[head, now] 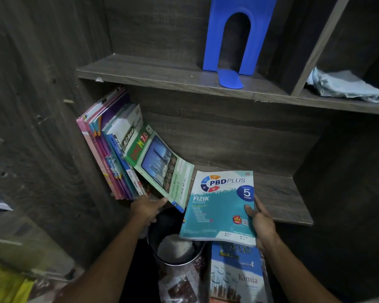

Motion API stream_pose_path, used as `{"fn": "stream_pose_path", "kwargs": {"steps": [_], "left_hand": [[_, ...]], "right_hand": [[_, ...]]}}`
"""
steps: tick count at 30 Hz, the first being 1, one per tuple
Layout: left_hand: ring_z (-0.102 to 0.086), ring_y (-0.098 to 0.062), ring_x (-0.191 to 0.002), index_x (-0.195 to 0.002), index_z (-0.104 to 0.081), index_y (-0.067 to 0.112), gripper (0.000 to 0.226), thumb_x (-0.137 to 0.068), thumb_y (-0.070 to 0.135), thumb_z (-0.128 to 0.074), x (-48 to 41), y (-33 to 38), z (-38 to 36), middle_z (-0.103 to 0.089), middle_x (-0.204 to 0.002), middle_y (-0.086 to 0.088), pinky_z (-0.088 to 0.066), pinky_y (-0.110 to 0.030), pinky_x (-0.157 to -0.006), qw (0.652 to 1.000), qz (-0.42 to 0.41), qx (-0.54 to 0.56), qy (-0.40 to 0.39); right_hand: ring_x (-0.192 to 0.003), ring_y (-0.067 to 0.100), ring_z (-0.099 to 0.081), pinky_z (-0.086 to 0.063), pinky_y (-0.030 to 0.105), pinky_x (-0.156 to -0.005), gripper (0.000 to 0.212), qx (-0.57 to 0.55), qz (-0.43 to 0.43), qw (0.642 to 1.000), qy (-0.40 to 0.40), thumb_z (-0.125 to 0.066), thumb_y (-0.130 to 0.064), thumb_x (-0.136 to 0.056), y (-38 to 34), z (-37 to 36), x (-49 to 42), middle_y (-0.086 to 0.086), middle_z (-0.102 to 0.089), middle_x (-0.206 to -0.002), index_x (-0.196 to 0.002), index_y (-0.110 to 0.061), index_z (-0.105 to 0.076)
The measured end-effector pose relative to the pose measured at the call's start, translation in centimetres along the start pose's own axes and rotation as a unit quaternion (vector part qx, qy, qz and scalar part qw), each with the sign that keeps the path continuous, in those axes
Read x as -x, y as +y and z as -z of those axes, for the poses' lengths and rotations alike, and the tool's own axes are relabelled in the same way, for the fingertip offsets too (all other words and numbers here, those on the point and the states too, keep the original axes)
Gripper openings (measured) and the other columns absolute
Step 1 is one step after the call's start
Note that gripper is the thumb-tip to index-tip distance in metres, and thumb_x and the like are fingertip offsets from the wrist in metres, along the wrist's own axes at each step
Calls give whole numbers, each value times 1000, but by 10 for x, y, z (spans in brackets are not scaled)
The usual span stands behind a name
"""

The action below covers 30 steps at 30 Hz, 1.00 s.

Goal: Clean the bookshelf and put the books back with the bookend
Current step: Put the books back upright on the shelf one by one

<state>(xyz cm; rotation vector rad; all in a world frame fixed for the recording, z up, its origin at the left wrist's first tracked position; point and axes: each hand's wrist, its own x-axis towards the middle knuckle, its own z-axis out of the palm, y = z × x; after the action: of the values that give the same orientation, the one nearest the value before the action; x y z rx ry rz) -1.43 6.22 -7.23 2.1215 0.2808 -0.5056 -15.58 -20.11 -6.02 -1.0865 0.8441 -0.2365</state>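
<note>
Head view: the right hand (260, 221) pinches the teal "PBD Plus Fizik" paperback workbook (217, 206) at its right edge, thumb on the cover, fingers underneath. The workbook is held tilted in front of the lower board of the dark wood-grain bookshelf (282, 200).

The left hand (148, 207) is just left of the workbook, thumb stretched against the bottom edge of a green-and-white softcover book (162, 165). Its other fingers are hidden, so can't tell if they're curled. That book leans left onto a slanted row of pink, purple & blue books (109, 149), above and left of the left hand.

Between the hands and lower down sits a round dark metal bin (175, 248) w/ pale crumpled stuff inside. Below the right hand is a blue "Kimia" book (236, 274).

On the shelf above the hands a blue metal bookend (236, 40) stands upright. A crumpled light-blue cloth (346, 86) lies in the next compartment, up and right of the right hand.
</note>
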Motion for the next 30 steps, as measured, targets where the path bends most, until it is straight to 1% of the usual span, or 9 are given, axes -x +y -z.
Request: {"fn": "stream_pose_path", "kwargs": {"steps": [4, 6, 8, 11, 14, 16, 19, 22, 30], "left_hand": [[-69, -25, -66, -88, -58, 7, 38, -86, 43, -71, 5, 6, -9, -71, -93, -13, -57, -36, -64, 999, -33, 12, 0], [-69, -21, -77, -116, -53, 4, 52, -84, 39, -74, 5, 14, -8, -66, -109, -14, -58, -42, -78, 993, -47, 104, -28], [-67, -23, -90, -151, -20, 4, 93, -83, 36, -76, 2, 27, 1, -55, -131, -17, -59, -42, -85, 977, -25, 208, -48], [-63, -26, -87, -149, -26, 0, 86, -84, 23, -77, -6, 48, 22, -43, -144, -20, -61, -40, -75, 965, 7, 257, -48], [-66, -37, -95, -135, -42, -7, 57, -87, 6, -71, -12, 62, 35, -43, -143, -23, -61, -42, -72, 974, 3, 222, -42], [-68, -41, -94, -117, -52, -6, 40, -85, 6, -71, -9, 66, 38, -59, -115, -21, -59, -51, -78, 981, -25, 193, -5], [-62, -26, -81, -88, -62, 0, 10, -88, 9, -67, 9, 72, 40, -67, -96, -18, -52, -32, -73, 984, -115, 76, 113], [-56, -26, -83, -104, -62, -7, 21, -93, 12, -59, 29, 76, 46, -60, -92, -15, -37, -29, -69, 964, -157, 0, 216], [-62, -42, -93, -102, -62, -1, 41, -94, 39, -56, 19, 60, 54, -64, -96, -25, -50, -44, -78, 924, -158, -185, 296]], "right_hand": [[-95, 45, -70, -54, 64, -85, 52, 13, -11, 1000, 9, -51, -7, -100, -2, 3, 0, 18, -72, -111, -143, -37, -46], [-92, 43, -71, -54, 64, -84, 53, 16, -18, 1000, 16, -51, -8, -100, -2, 6, -1, 17, -73, -109, -143, -38, -46], [-91, 43, -72, -54, 66, -84, 53, 25, -25, 999, 22, -51, -8, -100, -2, 10, -1, 17, -73, -108, -143, -40, -45], [-93, 43, -71, -53, 67, -85, 51, 39, -30, 998, 24, -50, -8, -101, -4, 14, 0, 18, -71, -111, -141, -38, -46], [-96, 43, -70, -52, 66, -87, 47, 63, -32, 997, 35, -49, -6, -101, -4, 21, -2, 20, -70, -113, -141, -32, -49], [-95, 43, -70, -53, 66, -87, 45, 81, -32, 995, 45, -49, -5, -101, -1, 25, -5, 19, -70, -113, -139, -28, -50], [-91, 41, -72, -55, 64, -83, 41, 102, -36, 993, 51, -50, -7, -101, 5, 26, -6, 18, -71, -110, -137, -27, -52], [-92, 42, -71, -54, 65, -84, 42, 98, -39, 993, 57, -51, -7, -101, 9, 27, -8, 18, -71, -111, -136, -30, -53], [-89, 39, -73, -58, 59, -79, 39, 115, -57, 989, 67, -54, -8, -100, 12, 29, -13, 17, -71, -109, -133, -28, -53]]}}
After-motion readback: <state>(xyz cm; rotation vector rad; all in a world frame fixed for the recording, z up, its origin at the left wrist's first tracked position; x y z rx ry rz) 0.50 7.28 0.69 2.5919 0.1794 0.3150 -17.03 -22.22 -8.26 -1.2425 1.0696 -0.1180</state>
